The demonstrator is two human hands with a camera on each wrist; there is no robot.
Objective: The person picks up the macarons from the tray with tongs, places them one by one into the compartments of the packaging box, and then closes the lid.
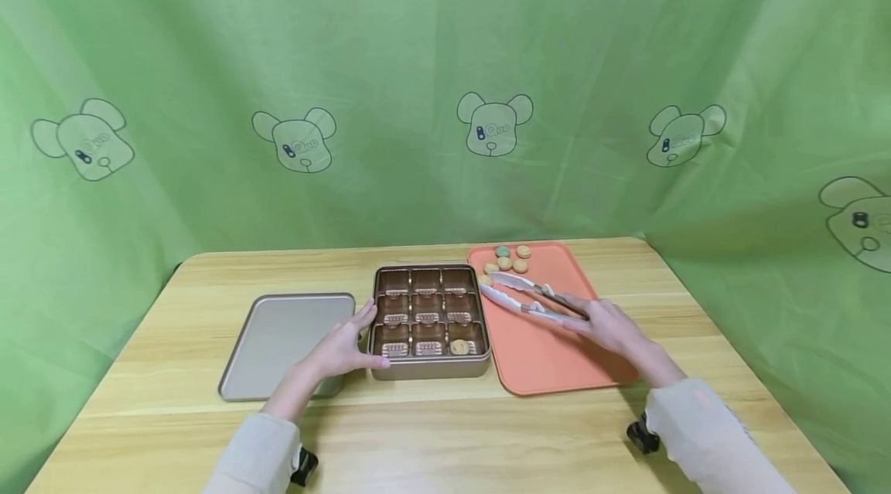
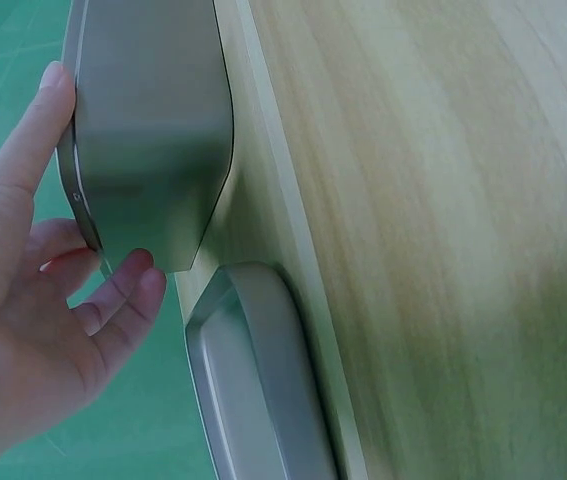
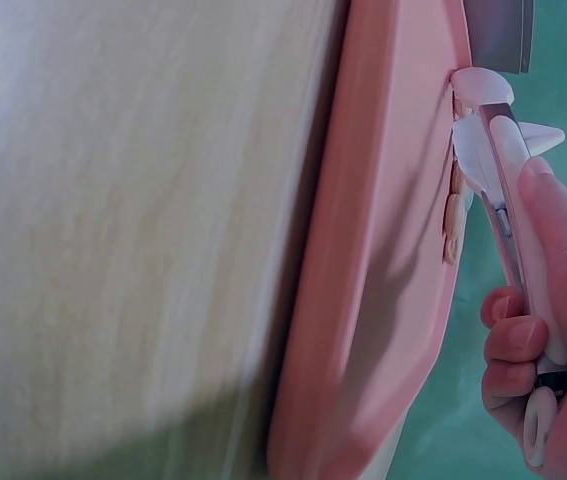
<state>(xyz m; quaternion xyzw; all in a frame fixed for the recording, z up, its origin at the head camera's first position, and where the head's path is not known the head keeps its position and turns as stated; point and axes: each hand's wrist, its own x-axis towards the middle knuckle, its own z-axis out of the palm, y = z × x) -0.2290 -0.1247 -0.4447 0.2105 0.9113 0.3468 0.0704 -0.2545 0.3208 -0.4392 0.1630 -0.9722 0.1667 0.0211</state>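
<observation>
A square metal tin (image 1: 431,370) with a brown divided insert of several compartments stands mid-table. One round beige cookie (image 1: 459,347) lies in its front right compartment. My left hand (image 1: 344,347) holds the tin's front left corner, thumb along the front rim and fingers at the left side. With my right hand (image 1: 602,322) I grip white kitchen tongs (image 1: 518,304), their tips apart over the coral tray (image 1: 550,359). At the tray's far left lie several beige cookies (image 1: 520,266) and a green one (image 1: 503,251). One beige cookie (image 1: 485,279) is beside the tong tips.
Left of the tin, a flat grey metal lid or tray (image 1: 292,339) lies on the wooden table (image 1: 445,440). A green curtain (image 1: 390,200) with mouse-head outlines hangs behind and around the table. The coral tray is right beside the tin.
</observation>
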